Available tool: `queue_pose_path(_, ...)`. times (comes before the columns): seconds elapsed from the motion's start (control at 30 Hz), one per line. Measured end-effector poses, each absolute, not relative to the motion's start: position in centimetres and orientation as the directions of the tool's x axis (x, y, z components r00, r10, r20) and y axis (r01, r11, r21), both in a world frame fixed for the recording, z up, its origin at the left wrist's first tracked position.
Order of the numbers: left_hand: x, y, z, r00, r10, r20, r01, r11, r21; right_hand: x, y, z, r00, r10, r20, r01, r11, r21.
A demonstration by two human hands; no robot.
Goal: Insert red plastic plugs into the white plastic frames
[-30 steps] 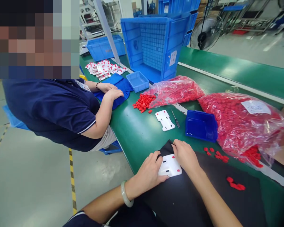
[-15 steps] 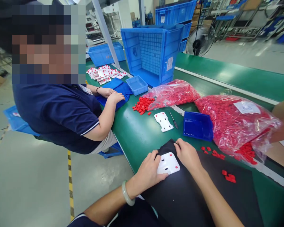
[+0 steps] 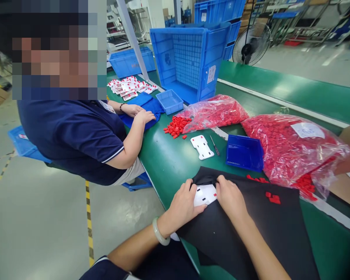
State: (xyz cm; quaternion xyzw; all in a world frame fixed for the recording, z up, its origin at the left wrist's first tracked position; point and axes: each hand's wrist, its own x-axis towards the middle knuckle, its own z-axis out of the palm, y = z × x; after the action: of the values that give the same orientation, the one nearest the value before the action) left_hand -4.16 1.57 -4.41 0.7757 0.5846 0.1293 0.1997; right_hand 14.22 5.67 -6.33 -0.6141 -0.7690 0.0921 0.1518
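A white plate (image 3: 204, 195) with black slots and a red piece near its right edge lies on a black cloth (image 3: 268, 229). My left hand (image 3: 182, 204) is closed on the plate's left side, thumb along the near edge and fingers at the far corner. My right hand (image 3: 231, 196) is closed at the plate's far right corner, with its fingers curled into a fold of the cloth. That corner of the plate is hidden under my right hand. Several small red pieces (image 3: 273, 198) rest on the cloth to the right.
Beyond the cloth are another white plate (image 3: 202, 147), a screwdriver (image 3: 215, 146) and a dark blue tray (image 3: 244, 153). Bags of red pieces (image 3: 291, 147) lie at the right. A co-worker (image 3: 76, 136) sits at the left, hands on a blue cloth (image 3: 147, 107). Blue crates (image 3: 189, 62) stand behind.
The black cloth and the red pieces on it have shifted left and away from me. My right hand has moved down over the plate's far right corner, covering a red piece there.
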Motion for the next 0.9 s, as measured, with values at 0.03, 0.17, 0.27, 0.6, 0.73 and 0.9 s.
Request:
queue_pose_path(0.03, -4.2, 1.6, -4.5, 0.285, 0.958, -0.034, 0.857, -0.238, 0.458, 14.5, 5.9, -6.2, -0.182, 0.976, 0.118, 0.917, 0.212, -0.337)
queue_pose_path(0.17, -4.1, 1.5, -4.3, 0.293, 0.955, -0.040, 0.863, -0.246, 0.441, 14.5, 3.9, -5.8, -0.207, 0.974, 0.098, 0.904, 0.228, -0.362)
queue_pose_path(0.27, -4.1, 1.6, -4.1, 0.308, 0.951, -0.041, 0.873, -0.265, 0.411, 13.1, 2.3, -6.0, -0.231, 0.969, 0.084, 0.910, 0.246, -0.334)
queue_pose_path(0.6, -4.0, 2.2, -4.2, 0.286, 0.956, -0.060, 0.891, -0.243, 0.382, 15.0, 5.3, -5.5, -0.166, 0.986, 0.017, 0.921, 0.161, -0.355)
queue_pose_path(0.73, -3.9, 2.1, -4.1, 0.285, 0.957, -0.061, 0.885, -0.238, 0.400, 14.7, 2.6, -5.6, -0.261, 0.965, -0.021, 0.894, 0.233, -0.383)
queue_pose_path(0.9, -3.8, 2.2, -3.8, 0.297, 0.951, -0.081, 0.899, -0.250, 0.359, 13.1, 2.2, -5.9, -0.234, 0.972, -0.023, 0.921, 0.214, -0.326)
